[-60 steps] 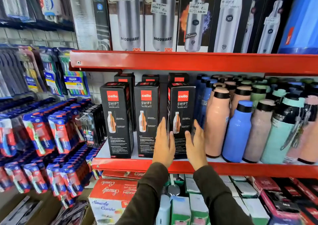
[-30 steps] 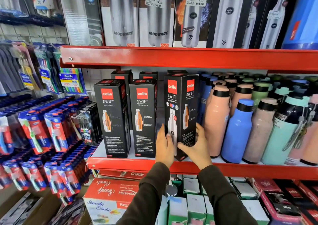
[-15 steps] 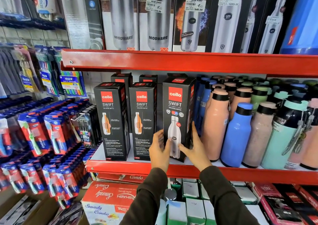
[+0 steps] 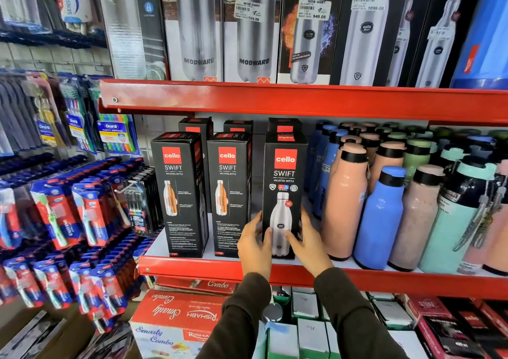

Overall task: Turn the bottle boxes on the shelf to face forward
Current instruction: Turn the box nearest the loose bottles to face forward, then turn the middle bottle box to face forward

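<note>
Three black Cello Swift bottle boxes stand in a row on the red shelf (image 4: 192, 269). The right box (image 4: 284, 171) shows its front face with a silver bottle picture. My left hand (image 4: 254, 246) grips its lower left edge and my right hand (image 4: 309, 244) grips its lower right edge. The middle box (image 4: 229, 191) and the left box (image 4: 180, 193) show a side with an orange cutaway bottle and small text. Three more black boxes (image 4: 237, 126) stand behind them, mostly hidden.
Pink, blue, green and teal bottles (image 4: 380, 215) crowd the shelf just right of the held box. Tall steel-bottle boxes (image 4: 255, 28) fill the shelf above. Toothbrush packs (image 4: 55, 213) hang at left. Red combo cartons (image 4: 178, 314) and small boxes sit below.
Both hands have turned the right box about its upright axis, from its orange-bottle side through a corner view to its silver-bottle front, and set it squarer to the shelf edge.
</note>
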`<state>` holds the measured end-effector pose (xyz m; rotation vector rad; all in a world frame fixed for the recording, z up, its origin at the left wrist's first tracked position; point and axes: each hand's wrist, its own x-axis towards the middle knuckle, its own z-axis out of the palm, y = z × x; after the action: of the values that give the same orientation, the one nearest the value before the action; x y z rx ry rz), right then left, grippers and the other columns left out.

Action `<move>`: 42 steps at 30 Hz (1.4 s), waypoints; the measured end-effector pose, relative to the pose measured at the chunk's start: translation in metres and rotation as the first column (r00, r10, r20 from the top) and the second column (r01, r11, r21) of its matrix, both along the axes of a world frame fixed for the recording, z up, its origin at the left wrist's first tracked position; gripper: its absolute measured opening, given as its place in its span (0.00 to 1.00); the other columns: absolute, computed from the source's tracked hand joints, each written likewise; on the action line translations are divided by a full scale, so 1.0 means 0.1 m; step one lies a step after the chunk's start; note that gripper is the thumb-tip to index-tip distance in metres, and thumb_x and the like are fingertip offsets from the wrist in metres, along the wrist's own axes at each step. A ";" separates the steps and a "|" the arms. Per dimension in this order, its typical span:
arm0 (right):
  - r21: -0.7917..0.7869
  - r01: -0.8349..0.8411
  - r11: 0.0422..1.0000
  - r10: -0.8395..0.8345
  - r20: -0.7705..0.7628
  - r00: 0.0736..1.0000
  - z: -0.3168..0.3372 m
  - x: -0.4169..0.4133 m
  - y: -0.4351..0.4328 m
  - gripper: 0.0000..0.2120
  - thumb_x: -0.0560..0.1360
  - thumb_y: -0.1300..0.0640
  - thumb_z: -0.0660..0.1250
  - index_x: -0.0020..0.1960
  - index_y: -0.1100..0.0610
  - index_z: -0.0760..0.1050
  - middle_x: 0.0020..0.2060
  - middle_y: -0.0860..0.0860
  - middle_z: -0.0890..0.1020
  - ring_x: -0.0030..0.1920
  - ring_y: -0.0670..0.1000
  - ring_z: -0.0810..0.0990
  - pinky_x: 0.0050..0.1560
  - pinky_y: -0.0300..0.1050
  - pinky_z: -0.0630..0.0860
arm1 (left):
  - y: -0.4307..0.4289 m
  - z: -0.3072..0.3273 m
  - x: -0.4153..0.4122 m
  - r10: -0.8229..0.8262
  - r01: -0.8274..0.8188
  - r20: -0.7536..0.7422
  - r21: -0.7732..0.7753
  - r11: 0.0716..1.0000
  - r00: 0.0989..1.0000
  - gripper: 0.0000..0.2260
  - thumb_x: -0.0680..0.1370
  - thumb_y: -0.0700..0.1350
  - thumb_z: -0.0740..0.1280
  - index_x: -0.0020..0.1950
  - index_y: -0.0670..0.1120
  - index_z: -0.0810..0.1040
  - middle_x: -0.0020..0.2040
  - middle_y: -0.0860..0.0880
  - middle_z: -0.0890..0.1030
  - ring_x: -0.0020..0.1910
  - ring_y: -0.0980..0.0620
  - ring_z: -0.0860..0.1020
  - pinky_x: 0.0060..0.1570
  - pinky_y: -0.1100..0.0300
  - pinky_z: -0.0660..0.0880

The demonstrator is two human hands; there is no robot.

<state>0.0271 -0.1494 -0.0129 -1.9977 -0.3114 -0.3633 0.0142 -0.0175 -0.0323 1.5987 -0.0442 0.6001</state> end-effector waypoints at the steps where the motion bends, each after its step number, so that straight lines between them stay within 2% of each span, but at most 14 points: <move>1: -0.005 -0.001 1.000 0.001 -0.001 1.000 -0.01 0.00 0.01 0.37 0.78 0.62 0.65 0.78 0.43 0.49 0.73 0.43 0.67 0.73 0.42 0.65 0.72 0.42 0.64 | 0.00 -0.01 0.01 0.001 -0.001 -0.005 0.002 1.000 1.000 0.20 0.79 0.43 0.68 0.71 0.51 0.73 0.65 0.47 0.78 0.63 0.51 0.77 0.65 0.53 0.76; 7: -0.016 0.026 1.000 -0.026 0.000 1.000 -0.01 0.03 0.02 0.36 0.79 0.63 0.64 0.79 0.47 0.49 0.75 0.47 0.66 0.74 0.45 0.64 0.74 0.47 0.62 | -0.02 -0.01 0.05 0.009 -0.008 -0.013 0.057 0.998 1.000 0.21 0.80 0.41 0.67 0.72 0.51 0.71 0.66 0.50 0.76 0.64 0.55 0.75 0.68 0.50 0.74; 12: -0.027 0.039 0.999 -0.039 0.011 0.999 -0.03 0.02 0.03 0.36 0.79 0.62 0.63 0.79 0.45 0.48 0.74 0.48 0.67 0.74 0.46 0.65 0.74 0.48 0.63 | -0.02 -0.02 0.04 -0.002 0.002 -0.008 0.098 0.995 1.000 0.22 0.79 0.40 0.66 0.73 0.50 0.71 0.63 0.56 0.73 0.64 0.57 0.73 0.68 0.50 0.73; 17: -0.037 0.090 0.995 -0.090 -0.007 0.996 -0.04 0.03 0.01 0.34 0.79 0.61 0.62 0.78 0.45 0.49 0.71 0.50 0.71 0.67 0.42 0.68 0.65 0.38 0.65 | -0.07 0.00 0.04 -0.023 0.024 -0.009 0.123 0.992 1.000 0.23 0.79 0.38 0.66 0.74 0.49 0.70 0.64 0.54 0.73 0.66 0.54 0.74 0.69 0.50 0.73; 23: -0.050 0.107 0.993 -0.108 -0.017 0.994 -0.07 0.04 0.00 0.35 0.79 0.63 0.62 0.79 0.47 0.48 0.74 0.49 0.66 0.68 0.40 0.63 0.67 0.38 0.62 | -0.06 -0.01 0.03 -0.040 0.043 -0.026 0.126 0.991 0.999 0.23 0.79 0.38 0.66 0.74 0.49 0.69 0.66 0.56 0.71 0.67 0.56 0.72 0.70 0.49 0.72; 25: -0.044 0.119 0.992 -0.120 -0.026 0.992 -0.06 0.04 0.00 0.35 0.79 0.63 0.62 0.79 0.48 0.49 0.74 0.51 0.66 0.69 0.42 0.64 0.68 0.40 0.63 | -0.05 0.01 0.02 -0.050 0.054 -0.034 0.134 0.990 0.998 0.23 0.80 0.38 0.65 0.74 0.50 0.68 0.68 0.54 0.72 0.68 0.56 0.71 0.70 0.49 0.71; 28: -0.033 0.172 0.985 -0.172 -0.017 0.985 -0.08 0.01 0.03 0.33 0.79 0.62 0.64 0.78 0.51 0.52 0.75 0.53 0.65 0.74 0.50 0.64 0.73 0.47 0.63 | -0.05 0.02 -0.02 -0.070 0.076 -0.043 0.142 0.987 0.997 0.24 0.80 0.39 0.65 0.76 0.49 0.65 0.72 0.49 0.71 0.71 0.53 0.70 0.72 0.48 0.69; 31: 0.005 0.280 0.960 -0.280 0.059 0.958 -0.14 -0.07 0.07 0.30 0.78 0.62 0.65 0.76 0.50 0.57 0.74 0.53 0.64 0.75 0.53 0.62 0.72 0.46 0.60 | 0.00 0.00 -0.12 -0.107 0.109 -0.024 0.126 0.986 0.994 0.24 0.81 0.40 0.63 0.77 0.50 0.63 0.74 0.51 0.69 0.73 0.54 0.68 0.73 0.48 0.67; 34: 0.138 0.358 0.924 -0.378 0.162 0.912 -0.18 -0.20 0.18 0.26 0.77 0.60 0.65 0.72 0.46 0.63 0.66 0.44 0.63 0.72 0.52 0.64 0.70 0.47 0.63 | 0.13 0.01 -0.24 -0.075 0.058 0.087 0.179 0.982 0.993 0.19 0.82 0.39 0.60 0.72 0.53 0.69 0.68 0.56 0.72 0.69 0.62 0.70 0.71 0.52 0.70; 37: 0.211 0.365 0.907 -0.416 0.317 0.852 -0.17 -0.31 0.34 0.20 0.77 0.61 0.64 0.67 0.47 0.69 0.61 0.43 0.67 0.65 0.49 0.71 0.67 0.46 0.69 | 0.30 0.09 -0.31 -0.007 -0.052 0.267 0.214 0.976 0.964 0.16 0.82 0.38 0.59 0.67 0.52 0.74 0.62 0.54 0.76 0.64 0.56 0.74 0.65 0.53 0.73; 40: 0.196 0.293 0.936 -0.349 0.395 0.850 -0.11 -0.37 0.56 0.18 0.77 0.63 0.63 0.63 0.45 0.71 0.55 0.44 0.70 0.52 0.44 0.75 0.55 0.38 0.73 | 0.46 0.15 -0.32 0.117 -0.191 0.338 0.195 0.962 0.934 0.19 0.81 0.36 0.60 0.69 0.52 0.72 0.63 0.54 0.73 0.66 0.55 0.71 0.68 0.58 0.68; 42: 0.161 0.225 0.961 -0.272 0.402 0.874 -0.10 -0.38 0.73 0.19 0.78 0.62 0.63 0.64 0.44 0.71 0.54 0.44 0.72 0.50 0.44 0.76 0.51 0.30 0.71 | 0.57 0.16 -0.30 0.186 -0.245 0.326 0.150 0.958 0.927 0.21 0.80 0.36 0.60 0.72 0.51 0.68 0.66 0.53 0.69 0.69 0.58 0.67 0.71 0.63 0.62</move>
<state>-0.0107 -0.0767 -0.0229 -1.8398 -0.2940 -0.9665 -0.0159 0.0397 -0.0159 1.6910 -0.1639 1.0438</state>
